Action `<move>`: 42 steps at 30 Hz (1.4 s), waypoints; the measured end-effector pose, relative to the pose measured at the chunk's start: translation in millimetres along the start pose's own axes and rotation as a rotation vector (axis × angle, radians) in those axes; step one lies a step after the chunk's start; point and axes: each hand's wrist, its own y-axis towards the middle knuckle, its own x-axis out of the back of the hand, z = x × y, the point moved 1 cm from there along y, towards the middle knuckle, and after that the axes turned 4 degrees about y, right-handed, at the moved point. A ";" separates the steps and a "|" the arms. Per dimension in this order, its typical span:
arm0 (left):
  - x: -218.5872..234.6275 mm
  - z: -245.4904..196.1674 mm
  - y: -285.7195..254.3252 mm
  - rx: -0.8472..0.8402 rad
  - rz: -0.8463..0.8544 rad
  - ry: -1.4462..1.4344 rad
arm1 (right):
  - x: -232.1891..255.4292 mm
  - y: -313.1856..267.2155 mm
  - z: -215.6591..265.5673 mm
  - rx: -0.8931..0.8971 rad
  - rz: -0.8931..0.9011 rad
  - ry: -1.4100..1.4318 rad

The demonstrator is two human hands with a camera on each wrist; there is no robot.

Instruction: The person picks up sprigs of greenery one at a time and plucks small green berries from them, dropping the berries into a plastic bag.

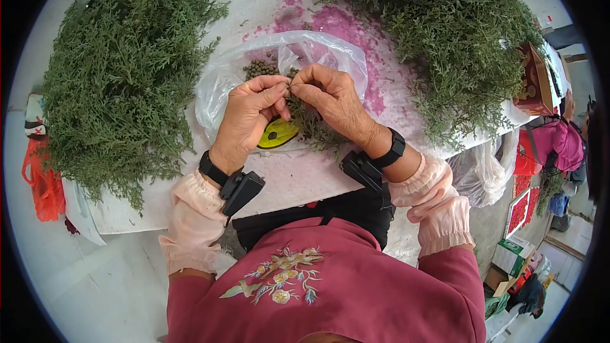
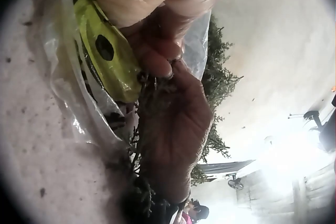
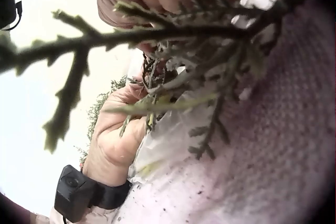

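Note:
Both hands meet over a clear plastic bag (image 1: 219,67), fingertips close together. My right hand (image 1: 333,98) pinches a green conifer sprig (image 1: 318,130), whose leafy end hangs below the palm. In the right wrist view, a branch of the sprig (image 3: 152,35) crosses close to the camera. The left hand (image 1: 248,117) has thumb and fingers curled together at the sprig's upper end; its fingertips (image 2: 160,66) partly hide the stem. Small round brown-green cones (image 1: 259,68) lie in a pile on the bag just behind the hands. Below the left fingers sits a yellow patch with a black spot (image 1: 277,133).
Large heaps of conifer branches stand at the left (image 1: 121,82) and right (image 1: 457,44) of the white table (image 1: 190,200). Pink stains mark the tabletop behind the bag. A red box (image 1: 534,82) is at the right edge, with another person beyond. A red bag (image 1: 44,178) hangs left.

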 end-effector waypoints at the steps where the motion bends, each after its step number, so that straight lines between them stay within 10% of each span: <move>1: -0.4 -0.1 0.1 0.001 0.008 0.001 | 0.2 0.0 0.3 -0.008 0.002 0.003; 15: -4.6 5.6 1.0 -0.096 0.027 0.061 | 1.4 -0.1 0.9 0.050 -0.038 -0.140; 22: -12.5 -8.2 -3.1 -0.100 0.021 0.002 | 9.0 4.0 6.1 -0.078 0.032 0.332; 31: -31.4 -18.4 -20.0 -0.118 0.101 0.375 | -8.0 -13.0 27.9 0.183 -0.140 0.277; 37: -22.7 -44.9 -42.9 -0.328 0.036 0.352 | -4.2 -57.4 75.9 0.527 -0.210 -0.550; 42: 7.5 -154.4 -109.9 -0.727 -0.391 0.523 | 56.2 -119.1 92.6 0.526 -0.358 -1.042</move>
